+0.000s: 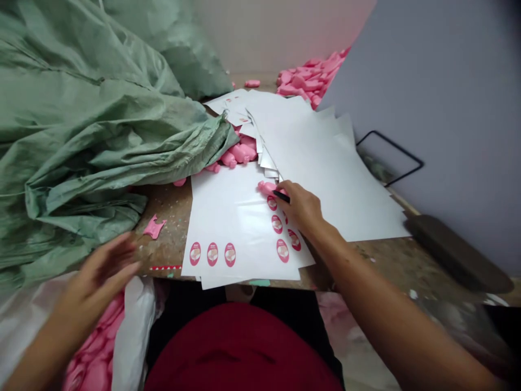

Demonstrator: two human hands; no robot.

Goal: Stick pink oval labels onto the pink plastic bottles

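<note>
My right hand (302,205) is closed around a slim black tool (281,196), perhaps a pen or knife handle. A pink bottle-shaped plastic piece (266,187) is at its fingertips; whether it is gripped too is hidden. Beneath lies a white sticker sheet (232,206) with several oval red-and-white stickers (282,250) left along its lower and right edges. My left hand (100,274) is empty, fingers apart, above a white bag (138,309) filled with pink pieces (97,347). Just beyond it, a flat pink scrap (154,227) rests on the table.
A green sack (101,141) covers the left side, with pink pieces (242,152) spilling from its mouth. White paper sheets (317,163) spread to the right. Further back is a pink heap (309,79). A black wire frame (391,157) and a dark brush-like block (458,252) stand at right.
</note>
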